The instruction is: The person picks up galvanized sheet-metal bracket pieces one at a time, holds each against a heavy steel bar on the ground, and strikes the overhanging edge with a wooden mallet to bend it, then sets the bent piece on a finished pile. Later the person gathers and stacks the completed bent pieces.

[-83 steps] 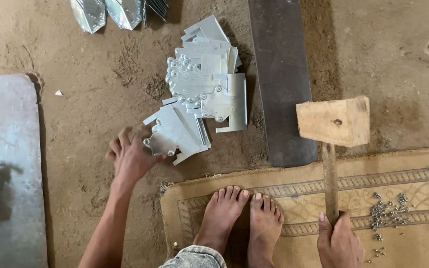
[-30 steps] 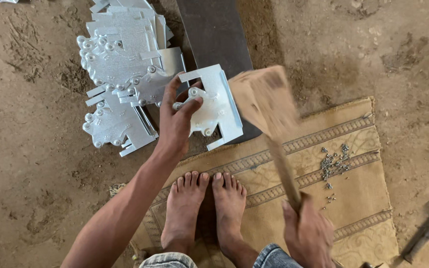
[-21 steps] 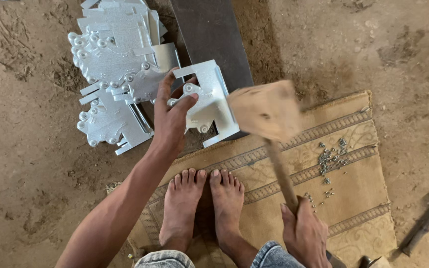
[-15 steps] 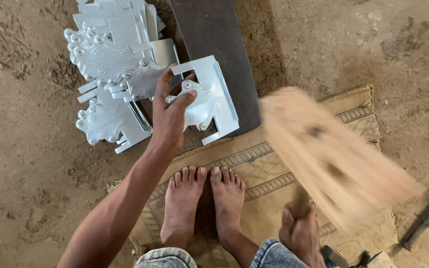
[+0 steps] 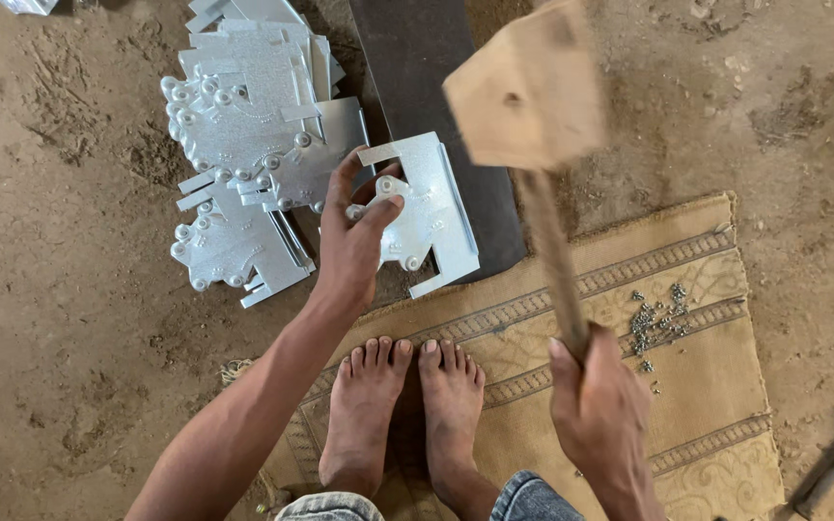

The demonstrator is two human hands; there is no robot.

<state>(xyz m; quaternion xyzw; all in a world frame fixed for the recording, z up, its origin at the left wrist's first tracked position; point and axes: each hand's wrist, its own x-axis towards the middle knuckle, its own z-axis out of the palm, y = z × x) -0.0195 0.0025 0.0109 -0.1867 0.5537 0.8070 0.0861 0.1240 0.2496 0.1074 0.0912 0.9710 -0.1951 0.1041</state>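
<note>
Mallet (image 5: 531, 92) raised over bracket (image 5: 427, 212).
Left hand (image 5: 354, 246) fingers pinch bracket on dark bar (image 5: 436, 125); right hand (image 5: 600, 410) fist grips mallet handle.

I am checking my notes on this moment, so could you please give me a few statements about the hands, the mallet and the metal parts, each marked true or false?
1. The right hand grips the wooden mallet by its handle. True.
2. The left hand rests on the mat. False: it holds a pale metal bracket on the dark steel bar.
3. The mallet head touches the bracket. False: it is raised above it.
4. Small fasteners lie on the woven mat. True.
5. The stack of brackets lies right of the bar. False: left.
</note>
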